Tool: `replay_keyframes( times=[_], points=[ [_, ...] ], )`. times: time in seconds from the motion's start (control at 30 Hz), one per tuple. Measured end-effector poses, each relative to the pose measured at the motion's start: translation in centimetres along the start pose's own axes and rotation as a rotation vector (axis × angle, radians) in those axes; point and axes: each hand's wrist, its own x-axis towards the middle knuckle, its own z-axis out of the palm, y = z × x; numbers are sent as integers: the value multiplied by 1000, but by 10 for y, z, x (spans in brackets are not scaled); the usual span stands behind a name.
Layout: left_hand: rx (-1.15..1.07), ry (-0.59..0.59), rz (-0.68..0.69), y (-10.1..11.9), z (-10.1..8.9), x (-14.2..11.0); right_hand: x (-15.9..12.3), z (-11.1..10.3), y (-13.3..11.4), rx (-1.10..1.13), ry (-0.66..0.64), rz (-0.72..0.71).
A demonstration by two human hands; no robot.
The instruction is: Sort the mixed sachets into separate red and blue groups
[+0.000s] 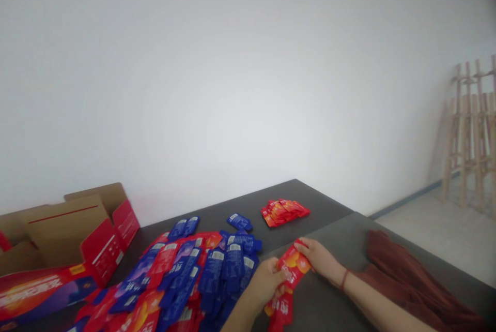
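My left hand (267, 281) and my right hand (316, 258) are both closed on a red and orange sachet (293, 269), held over the dark table. The left grips its left side, while the right pinches its upper right corner. Below the left fingers, more red packaging (282, 307) hangs or lies; whether it is joined to the held sachet I cannot tell. To the left spreads a loose heap of blue sachets (212, 272) and red sachets (166, 261). Beyond my hands, several red sachets (284, 211) lie overlapped in a neat fanned pile.
An open red cardboard box (101, 249) with brown inner flaps stands at the left. Dark reddish-brown cloth (406, 275) lies on the table's right side. The table's far edge runs along a white wall (240, 89). Wooden racks (470, 135) lean at the far right.
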Motion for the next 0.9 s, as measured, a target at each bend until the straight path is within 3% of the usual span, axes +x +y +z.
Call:
replay_keyframes(
  times=[0.33, 0.47, 0.57, 0.77, 0.9],
  points=[
    [-34, 39, -45, 7, -4, 2, -4, -11, -7, -21, -7, 8],
    [77, 91, -27, 8, -5, 0, -6, -17, -6, 15, -34, -15],
    [282, 176, -12, 10, -5, 1, -8, -24, -1, -8, -51, -58],
    [719, 318, 107, 13, 10, -12, -19, -42, 9, -530, -37, -93],
    [1113, 201, 295, -3, 28, -23, -30, -40, 5, -855, -40, -41]
  ],
)
